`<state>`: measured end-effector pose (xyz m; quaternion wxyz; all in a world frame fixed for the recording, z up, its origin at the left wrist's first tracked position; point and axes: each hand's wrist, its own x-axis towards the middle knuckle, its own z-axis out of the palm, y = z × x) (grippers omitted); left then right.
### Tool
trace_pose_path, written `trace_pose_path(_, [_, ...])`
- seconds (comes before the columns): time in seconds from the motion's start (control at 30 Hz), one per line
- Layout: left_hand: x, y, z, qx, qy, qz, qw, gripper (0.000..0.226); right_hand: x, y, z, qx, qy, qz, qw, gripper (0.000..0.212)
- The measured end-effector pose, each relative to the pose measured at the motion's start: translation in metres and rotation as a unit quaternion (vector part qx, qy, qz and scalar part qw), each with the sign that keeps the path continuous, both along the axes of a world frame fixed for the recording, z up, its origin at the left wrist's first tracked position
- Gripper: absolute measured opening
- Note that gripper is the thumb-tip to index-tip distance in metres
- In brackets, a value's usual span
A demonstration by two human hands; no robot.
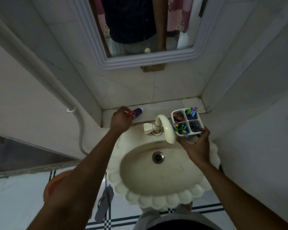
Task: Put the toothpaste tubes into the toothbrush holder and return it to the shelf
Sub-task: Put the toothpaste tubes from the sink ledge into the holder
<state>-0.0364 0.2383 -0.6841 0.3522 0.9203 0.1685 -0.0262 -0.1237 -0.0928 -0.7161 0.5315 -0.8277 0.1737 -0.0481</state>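
My right hand [195,147] holds a white toothbrush holder [186,121] from below, above the sink's right rim beside the tap. The holder has four compartments with colourful toothbrushes and a red item in them. My left hand [120,119] rests on the tiled shelf [165,105] behind the sink, fingers closed on a purple and red toothpaste tube [137,112] with a white cap. The tube lies on the shelf pointing right.
A cream scalloped sink [158,173] with a curved tap [165,126] sits below the shelf. A framed mirror [145,60] hangs above. A white pipe [70,103] runs down the left wall. A sandal [103,203] and an orange object [56,181] lie on the floor.
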Motion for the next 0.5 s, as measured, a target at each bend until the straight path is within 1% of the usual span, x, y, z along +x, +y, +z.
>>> trace_pose_path(0.1, [-0.01,-0.02,0.042,-0.06,-0.076,0.01,0.995,0.038,-0.001,-0.002,0.007,0.004,-0.002,0.007,1.0,0.112])
trace_pose_path(0.2, [-0.017,-0.044,0.088,-0.101,-0.116,-0.019,0.988,0.043,0.0,-0.006,0.012,0.017,-0.001,0.012,1.0,0.108])
trace_pose_path(0.27, [-0.022,-0.066,0.118,-0.118,-0.133,-0.059,0.982,0.038,0.0,-0.012,0.015,0.015,0.002,0.014,1.0,0.109])
trace_pose_path(0.33, [-0.025,-0.091,0.139,-0.106,-0.148,-0.107,0.978,0.034,0.001,-0.018,0.016,0.007,0.002,0.02,1.0,0.109])
trace_pose_path(0.4, [-0.026,-0.117,0.151,-0.061,-0.15,-0.149,0.975,0.032,0.003,-0.022,0.018,0.01,0.006,0.029,0.999,0.113])
trace_pose_path(0.5, [-0.023,-0.157,0.153,0.009,-0.129,-0.217,0.968,0.035,0.005,-0.031,0.02,0.018,0.015,0.051,0.998,0.114])
